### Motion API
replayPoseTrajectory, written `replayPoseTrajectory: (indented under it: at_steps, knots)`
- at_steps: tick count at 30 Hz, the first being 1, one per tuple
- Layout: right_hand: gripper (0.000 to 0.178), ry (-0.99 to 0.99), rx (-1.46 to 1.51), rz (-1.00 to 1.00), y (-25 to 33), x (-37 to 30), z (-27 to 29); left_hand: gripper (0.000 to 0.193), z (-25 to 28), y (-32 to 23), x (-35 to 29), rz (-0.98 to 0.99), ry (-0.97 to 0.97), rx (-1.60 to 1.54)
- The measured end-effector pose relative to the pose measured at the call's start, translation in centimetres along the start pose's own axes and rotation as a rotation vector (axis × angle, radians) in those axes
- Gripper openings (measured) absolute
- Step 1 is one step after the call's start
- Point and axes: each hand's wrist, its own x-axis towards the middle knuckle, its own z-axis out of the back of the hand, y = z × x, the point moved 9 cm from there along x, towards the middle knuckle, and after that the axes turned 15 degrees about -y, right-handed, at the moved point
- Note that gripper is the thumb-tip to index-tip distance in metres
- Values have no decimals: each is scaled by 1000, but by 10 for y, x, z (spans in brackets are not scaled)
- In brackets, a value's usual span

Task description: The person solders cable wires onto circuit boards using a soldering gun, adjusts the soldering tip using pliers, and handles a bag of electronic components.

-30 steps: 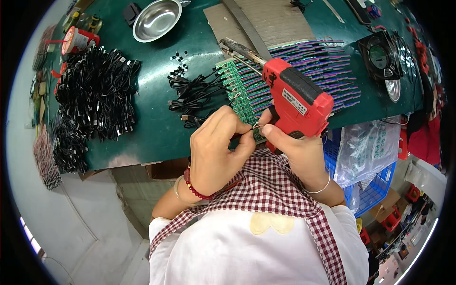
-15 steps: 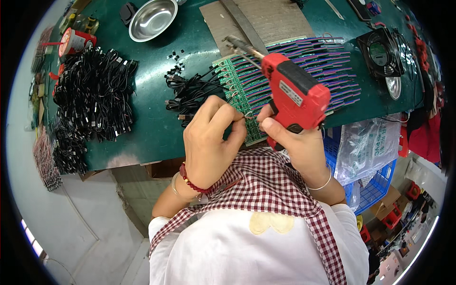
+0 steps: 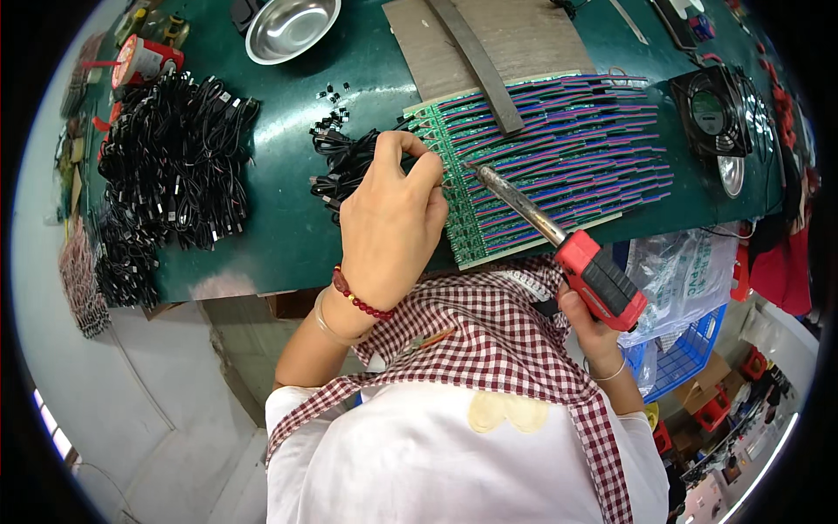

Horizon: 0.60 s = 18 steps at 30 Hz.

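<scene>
My right hand [image 3: 595,332] grips a red and black soldering gun [image 3: 602,281], low at the near right. Its metal barrel slants up to the left, with the tip over the row of green circuit boards [image 3: 476,249]. Pink, blue and black wires [image 3: 567,153] run rightward from these boards. At the boards' left edge my left hand [image 3: 393,218] is closed in a pinch, back of the hand up; what its fingertips hold is hidden. Just beyond that hand lies a small bundle of black cables [image 3: 349,157], partly covered by it.
A big heap of black cables [image 3: 183,162] covers the left of the green table [image 3: 288,236]. A metal bowl [image 3: 292,31], a red cup [image 3: 144,61] and a metal bar [image 3: 480,65] on a brown board [image 3: 541,39] lie farther back. A black fan [image 3: 711,109] stands at right.
The soldering gun has swung down and to the right, and its tip has come down to the boards. My right hand has drawn back toward me; my left fingers have moved slightly up the boards' edge.
</scene>
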Motion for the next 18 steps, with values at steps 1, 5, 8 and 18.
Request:
replayPoseTrajectory:
  at_steps: [1, 5, 8, 18]
  knots:
    - [27, 19, -43, -4, -2, -2, -2, 13, -1, 0, 0, 1, 2, 4]
    - [27, 34, -129, 81, -5, -6, -2, 13, -2, 0, 1, 3, 18, 1]
    - [28, 53, -119, 216, 16, 2, -8, 13, -2, 0, 1, -8, 29, -2]
    - [31, 70, -159, 296, 28, 5, -12, 12, -2, -1, 2, -10, 34, -1]
